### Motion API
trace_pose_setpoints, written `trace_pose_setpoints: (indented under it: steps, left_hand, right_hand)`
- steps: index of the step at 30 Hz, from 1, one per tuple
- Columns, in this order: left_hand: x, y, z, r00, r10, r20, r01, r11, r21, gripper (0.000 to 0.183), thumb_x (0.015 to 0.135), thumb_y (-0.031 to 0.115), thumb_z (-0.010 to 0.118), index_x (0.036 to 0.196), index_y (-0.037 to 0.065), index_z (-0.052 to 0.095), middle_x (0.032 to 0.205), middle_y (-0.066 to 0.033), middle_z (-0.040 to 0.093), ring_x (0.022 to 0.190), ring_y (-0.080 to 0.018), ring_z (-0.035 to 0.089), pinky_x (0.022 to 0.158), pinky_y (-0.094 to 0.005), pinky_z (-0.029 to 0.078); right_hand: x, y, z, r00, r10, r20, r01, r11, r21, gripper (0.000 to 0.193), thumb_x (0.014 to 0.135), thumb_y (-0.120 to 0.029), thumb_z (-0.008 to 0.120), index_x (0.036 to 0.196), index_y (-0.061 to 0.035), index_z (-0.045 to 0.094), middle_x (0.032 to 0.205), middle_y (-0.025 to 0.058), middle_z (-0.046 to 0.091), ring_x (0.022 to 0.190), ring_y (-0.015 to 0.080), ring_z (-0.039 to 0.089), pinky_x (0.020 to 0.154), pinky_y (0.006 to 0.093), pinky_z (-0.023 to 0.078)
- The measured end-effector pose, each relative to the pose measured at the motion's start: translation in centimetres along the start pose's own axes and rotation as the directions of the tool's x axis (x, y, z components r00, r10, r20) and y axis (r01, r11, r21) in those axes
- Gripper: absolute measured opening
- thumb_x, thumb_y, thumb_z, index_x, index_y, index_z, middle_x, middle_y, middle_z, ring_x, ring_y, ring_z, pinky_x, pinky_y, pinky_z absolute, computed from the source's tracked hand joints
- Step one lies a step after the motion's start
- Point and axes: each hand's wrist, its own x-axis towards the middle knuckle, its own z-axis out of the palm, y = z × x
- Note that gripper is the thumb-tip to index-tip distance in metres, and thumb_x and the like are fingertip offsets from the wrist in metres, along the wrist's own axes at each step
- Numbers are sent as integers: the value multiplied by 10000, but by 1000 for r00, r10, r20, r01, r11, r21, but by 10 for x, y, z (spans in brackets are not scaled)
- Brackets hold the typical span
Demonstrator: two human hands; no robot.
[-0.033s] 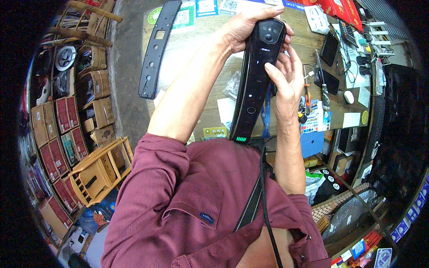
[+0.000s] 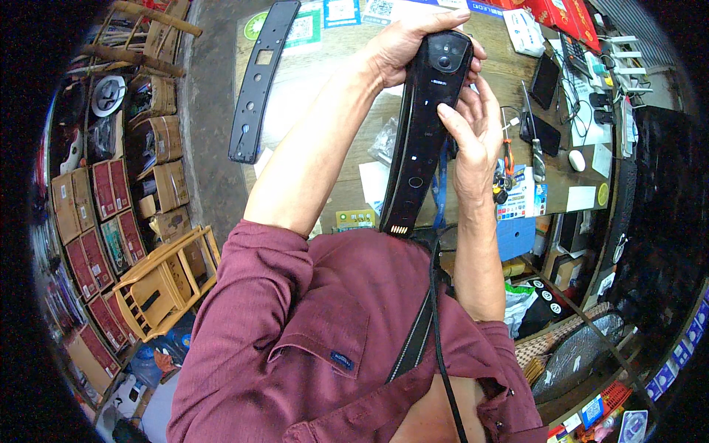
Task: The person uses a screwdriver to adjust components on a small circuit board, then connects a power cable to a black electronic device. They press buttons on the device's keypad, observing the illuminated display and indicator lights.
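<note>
A long black smart door lock (image 2: 419,140) slants from the table toward my chest, its glossy front facing up. A round camera lens sits at its far end, and a small row of pale lights glows at its near end. My left hand (image 2: 402,44) is closed around the far end, the thumb over the top edge and fingertips showing on the right side. My right hand (image 2: 475,129) holds the lock's right edge, thumb against the front and fingers partly behind it. Left of my forearm lies a long black mounting plate (image 2: 260,92) with several holes.
On the table's right are an orange-handled screwdriver (image 2: 508,156), another screwdriver (image 2: 537,159), a black phone (image 2: 545,80) and a white mouse (image 2: 577,160). A clear plastic bag (image 2: 383,140) lies beside the lock. A wooden chair (image 2: 166,284) and shelved boxes (image 2: 96,196) stand left.
The row of lights at the lock's near end has turned from green to pale yellowish white. Both hands and the lock stay in place.
</note>
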Motion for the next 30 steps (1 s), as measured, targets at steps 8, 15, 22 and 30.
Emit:
trace_pose_setpoints:
  steps: [8, 15, 22, 30]
  left_hand:
    - [2, 0, 2, 999, 30, -27, -29, 1000, 10, 539, 1026, 496, 559, 1053, -17, 720, 942, -133, 747, 820, -234, 733, 810, -360, 597]
    - [2, 0, 3, 999, 49, 3, -49, 999, -12, 502, 1034, 471, 558, 1071, -5, 713, 945, -127, 748, 836, -232, 732, 815, -358, 596]
    - [1, 0, 2, 999, 48, 8, -48, 999, -15, 500, 1035, 467, 555, 1076, -6, 711, 944, -132, 746, 832, -240, 731, 814, -370, 597]
    - [0, 1, 3, 1000, 29, -8, -29, 1000, -10, 521, 1028, 485, 556, 1071, -10, 712, 932, -137, 739, 821, -250, 728, 804, -375, 598]
  right_hand:
    - [2, 5, 5, 1000, -21, -4, 21, 997, -81, 965, 836, -145, 822, 1557, 71, 218, 1423, 244, 508, 1262, 297, 575, 1059, 412, 482]
    - [0, 7, 7, 999, -25, -29, 18, 976, -216, 1023, 831, -154, 830, 1588, 33, 168, 1449, 260, 475, 1294, 326, 553, 1078, 432, 466]
    - [-9, 7, -1, 1000, -4, 22, 5, 1000, -16, 1011, 844, -120, 798, 1589, 56, 139, 1470, 280, 442, 1340, 350, 518, 1124, 446, 429]
    - [-14, 6, -1, 1000, 6, 23, -6, 1000, -8, 992, 851, -105, 788, 1587, 59, 145, 1462, 277, 450, 1334, 340, 528, 1123, 441, 433]
